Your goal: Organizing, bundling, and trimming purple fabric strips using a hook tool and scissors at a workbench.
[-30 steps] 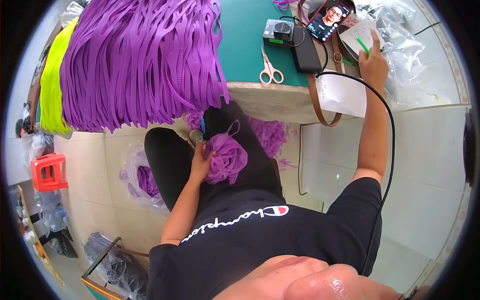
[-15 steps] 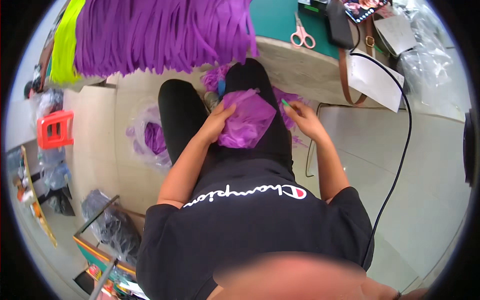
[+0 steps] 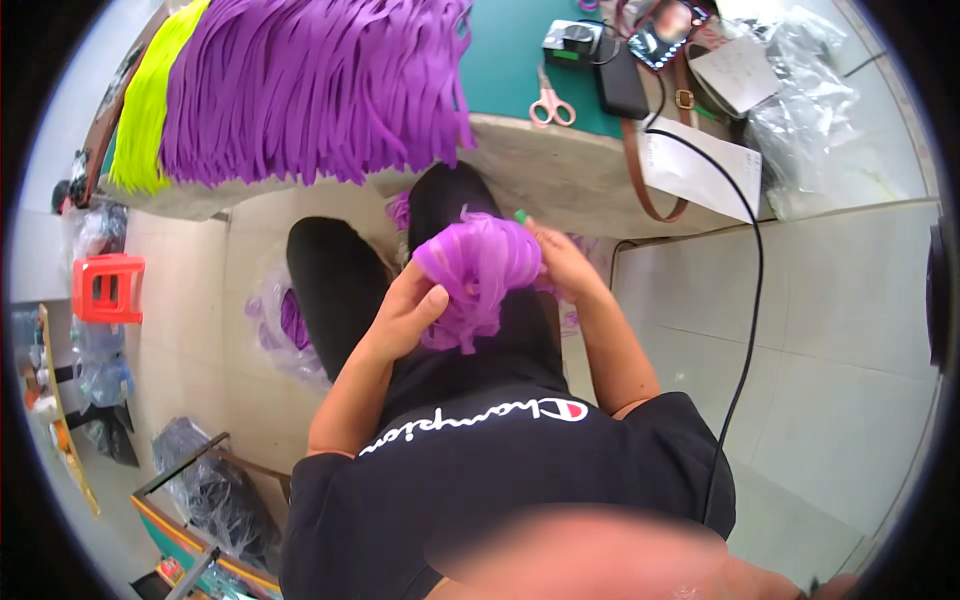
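Clamped on the purple bundle [image 3: 478, 262] above my lap [image 3: 525, 345], my left hand [image 3: 408, 308] supports it while my right hand [image 3: 562, 260] pinches a green stub [image 3: 520, 216], seemingly 2-handed handling whose next move calls for steadiness.

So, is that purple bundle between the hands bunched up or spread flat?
Bunched up: the purple bundle is a rounded clump of strips that curve and overlap, with the left hand holding its left side.
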A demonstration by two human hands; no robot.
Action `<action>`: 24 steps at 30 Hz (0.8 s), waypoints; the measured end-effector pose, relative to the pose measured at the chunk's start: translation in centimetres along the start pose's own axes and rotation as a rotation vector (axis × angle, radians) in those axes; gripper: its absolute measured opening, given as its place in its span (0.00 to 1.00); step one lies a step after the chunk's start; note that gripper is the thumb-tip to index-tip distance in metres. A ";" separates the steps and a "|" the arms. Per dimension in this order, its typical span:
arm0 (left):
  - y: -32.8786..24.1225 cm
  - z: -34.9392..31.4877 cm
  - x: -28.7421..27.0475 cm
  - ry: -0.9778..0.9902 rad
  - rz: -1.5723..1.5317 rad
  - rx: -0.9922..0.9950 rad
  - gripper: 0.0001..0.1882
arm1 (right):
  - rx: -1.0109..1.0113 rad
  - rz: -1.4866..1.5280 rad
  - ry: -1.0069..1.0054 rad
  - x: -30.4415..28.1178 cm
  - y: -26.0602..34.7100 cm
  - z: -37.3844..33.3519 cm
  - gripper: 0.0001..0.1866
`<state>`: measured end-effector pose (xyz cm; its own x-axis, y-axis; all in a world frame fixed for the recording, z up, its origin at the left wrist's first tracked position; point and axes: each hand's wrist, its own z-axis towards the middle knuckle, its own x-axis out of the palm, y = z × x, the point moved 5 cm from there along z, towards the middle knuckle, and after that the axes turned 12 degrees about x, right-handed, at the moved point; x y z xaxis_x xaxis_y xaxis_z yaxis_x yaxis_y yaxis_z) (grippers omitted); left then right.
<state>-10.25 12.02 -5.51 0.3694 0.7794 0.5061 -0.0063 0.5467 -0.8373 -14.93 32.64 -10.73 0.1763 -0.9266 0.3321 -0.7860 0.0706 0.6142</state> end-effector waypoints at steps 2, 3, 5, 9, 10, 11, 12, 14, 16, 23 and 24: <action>-1.9 0.5 1.8 0.081 0.221 0.181 0.30 | -0.050 0.079 0.313 1.1 -0.3 -0.5 0.19; -2.7 0.5 2.2 0.010 0.281 0.216 0.28 | -0.120 0.049 0.384 2.2 0.6 -1.2 0.18; -4.7 1.0 2.5 -0.017 0.346 0.333 0.27 | -0.192 0.153 0.497 3.1 2.7 -2.5 0.18; -8.2 1.9 2.3 -0.087 0.489 0.503 0.24 | -0.637 0.033 0.385 4.0 8.7 -5.5 0.21; -9.1 2.5 2.1 -0.067 0.487 0.557 0.23 | -0.706 -0.062 0.225 4.0 10.4 -5.9 0.22; -10.0 2.7 1.8 -0.084 0.513 0.563 0.23 | -0.702 -0.062 0.257 3.9 10.7 -5.3 0.22; -10.7 2.8 1.8 -0.099 0.578 0.591 0.21 | -0.681 -0.164 0.161 3.5 10.9 -5.0 0.20; -12.1 3.0 1.7 -0.123 0.654 0.626 0.20 | -0.662 -0.269 0.078 3.8 11.1 -4.2 0.18; -13.1 2.8 1.7 -0.163 0.510 0.618 0.17 | -0.593 -0.257 0.123 5.8 10.3 -4.0 0.14; -15.5 3.2 3.7 -0.158 0.724 0.628 0.16 | -0.548 -0.032 0.560 10.7 11.1 -6.3 0.20; -15.5 3.4 3.9 -0.146 0.773 0.602 0.16 | -0.609 -0.004 0.487 10.5 11.7 -7.0 0.20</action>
<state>-11.88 7.63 10.12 -0.0535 0.9953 -0.0806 -0.6838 -0.0954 -0.7234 -18.13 26.27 4.94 0.5297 -0.6706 0.5194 -0.3454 0.3888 0.8541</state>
